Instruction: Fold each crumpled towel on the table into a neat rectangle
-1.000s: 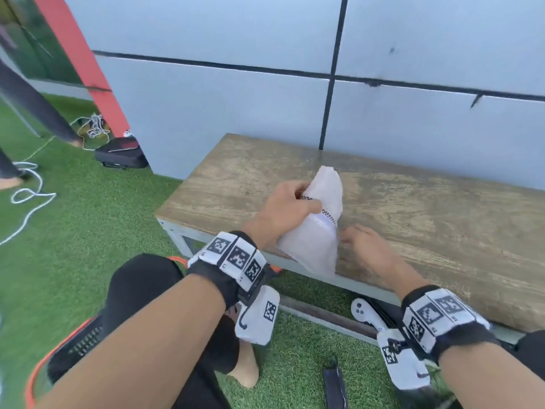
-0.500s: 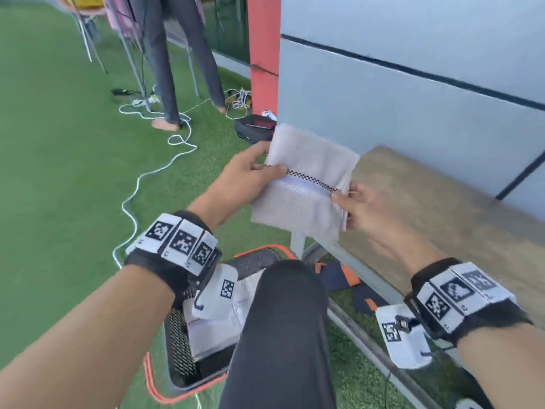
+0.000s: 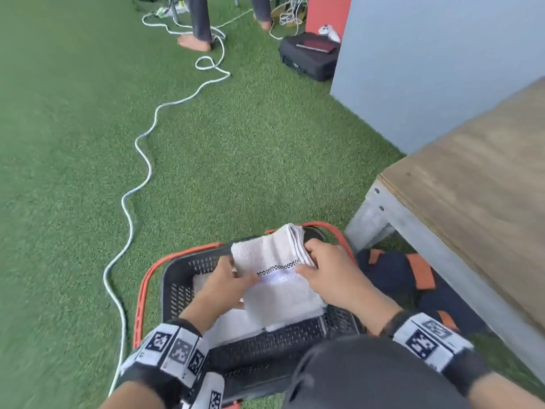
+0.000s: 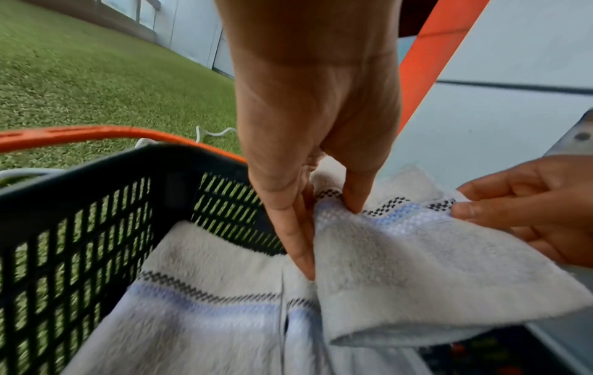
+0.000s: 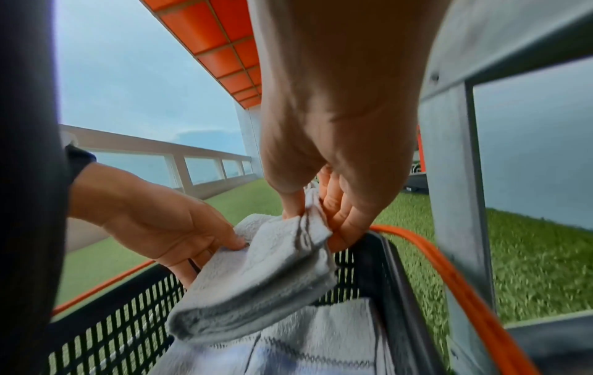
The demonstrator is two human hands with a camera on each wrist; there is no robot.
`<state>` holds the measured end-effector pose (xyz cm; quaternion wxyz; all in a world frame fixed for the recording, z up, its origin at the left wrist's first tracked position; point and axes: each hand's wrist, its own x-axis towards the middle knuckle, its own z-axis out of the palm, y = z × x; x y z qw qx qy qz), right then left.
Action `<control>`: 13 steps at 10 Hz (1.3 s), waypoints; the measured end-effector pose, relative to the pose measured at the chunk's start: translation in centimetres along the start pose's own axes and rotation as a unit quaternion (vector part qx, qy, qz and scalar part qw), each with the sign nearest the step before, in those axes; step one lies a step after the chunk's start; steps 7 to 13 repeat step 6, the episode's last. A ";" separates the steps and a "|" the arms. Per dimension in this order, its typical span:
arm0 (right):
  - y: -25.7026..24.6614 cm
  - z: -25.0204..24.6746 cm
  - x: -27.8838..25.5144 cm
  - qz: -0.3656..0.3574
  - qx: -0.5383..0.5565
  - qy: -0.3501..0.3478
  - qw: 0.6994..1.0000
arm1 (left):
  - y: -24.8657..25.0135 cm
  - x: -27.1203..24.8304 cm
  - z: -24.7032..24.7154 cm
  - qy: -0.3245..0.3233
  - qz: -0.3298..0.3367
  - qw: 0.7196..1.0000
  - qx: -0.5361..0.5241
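Observation:
A folded white towel [image 3: 274, 278] with a checked black and blue stripe hangs over a black mesh basket [image 3: 188, 278] with orange handles on the grass. My left hand [image 3: 233, 280] pinches the towel's left edge at the stripe [image 4: 333, 203], thumb on top, fingers underneath. My right hand [image 3: 321, 273] pinches its right edge [image 5: 308, 223], thumb on top and fingers under the layers. Other folded towels [image 4: 199, 312] of the same pattern lie flat inside the basket, beneath the held one.
The wooden table [image 3: 483, 172] on a grey metal frame stands to the right, its visible corner bare. A white cable [image 3: 138, 184] snakes across the grass on the left. A dark bag with orange patches [image 3: 413, 278] lies under the table. Another person's legs [image 3: 200, 22] stand far off.
Both hands carried the folded towel off the table, swung it left and lowered it over the basket on the grass. The head view turned left and down with them.

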<state>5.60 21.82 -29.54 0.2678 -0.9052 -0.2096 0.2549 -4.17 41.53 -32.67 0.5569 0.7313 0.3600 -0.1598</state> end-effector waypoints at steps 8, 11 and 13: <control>2.4 2.9 0.4 -0.065 -0.226 -0.056 0.970 | -2.9 4.4 5.8 0.042 -0.054 0.989 0.130; 2.4 2.9 0.4 -0.065 -0.226 -0.056 0.970 | -2.9 4.4 5.8 0.042 -0.054 0.989 0.130; 2.4 2.9 0.4 -0.065 -0.226 -0.056 0.970 | -2.9 4.4 5.8 0.042 -0.054 0.989 0.130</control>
